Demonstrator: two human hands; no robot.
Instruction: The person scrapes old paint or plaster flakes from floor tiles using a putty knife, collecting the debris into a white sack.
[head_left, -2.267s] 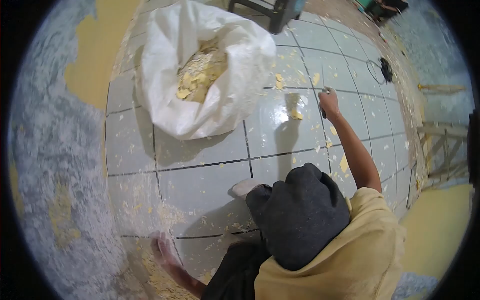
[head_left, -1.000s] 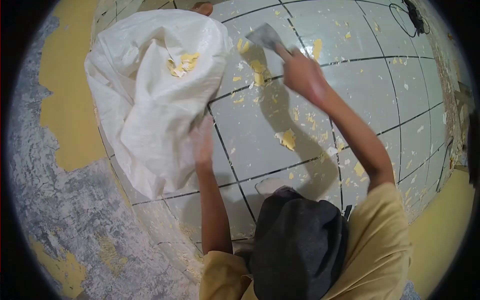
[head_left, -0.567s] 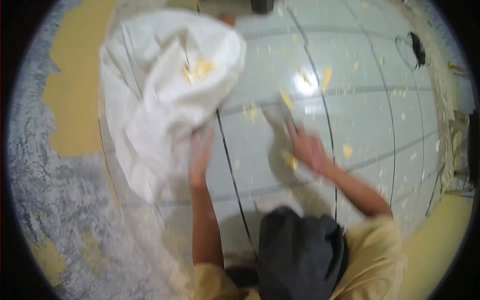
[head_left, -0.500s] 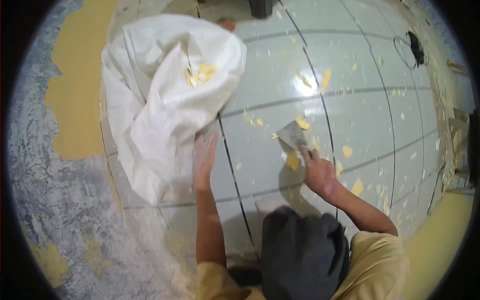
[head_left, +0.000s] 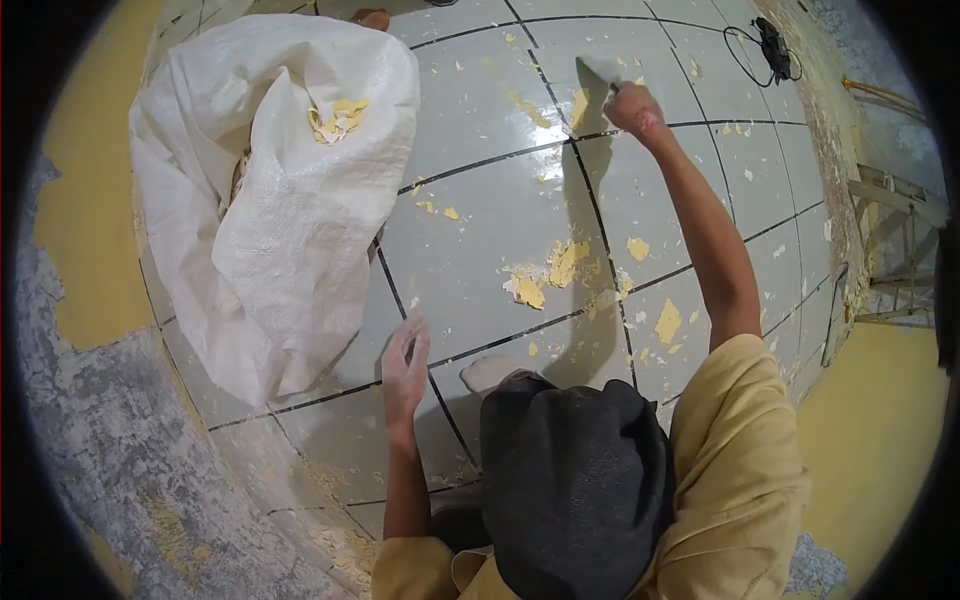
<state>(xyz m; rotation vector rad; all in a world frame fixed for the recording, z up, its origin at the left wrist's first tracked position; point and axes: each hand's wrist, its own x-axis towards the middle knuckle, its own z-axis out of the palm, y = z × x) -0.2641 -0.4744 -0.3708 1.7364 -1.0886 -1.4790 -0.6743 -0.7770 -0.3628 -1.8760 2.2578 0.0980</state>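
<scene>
My right hand [head_left: 632,108] is closed around a scraper, reaching far out over the tiled floor. The scraper's flat blade [head_left: 600,70] is at the floor, partly hidden by the hand. Beneath the outstretched arm lies a small heap of yellow and white paint flakes [head_left: 562,268]. My left hand [head_left: 405,372] is held low over the tiles with its fingers extended and nothing visible in it. Left of that hand, a crumpled white woven sack [head_left: 310,220] lies with a fold turned over, and some yellow flakes [head_left: 338,120] rest on it.
A peeling wall [head_left: 95,235] runs along the left side. Black cable [head_left: 772,52] lies coiled at the far right. A ladder-like frame [head_left: 900,200] stands at the right edge. Dark head covering [head_left: 575,480] blocks the lower middle. Loose flakes dot the tiles [head_left: 480,225].
My right hand has carried the scraper forward, away from me. A flake heap shows where the blade was. My left hand has come away from the sack, and the whole view has shifted.
</scene>
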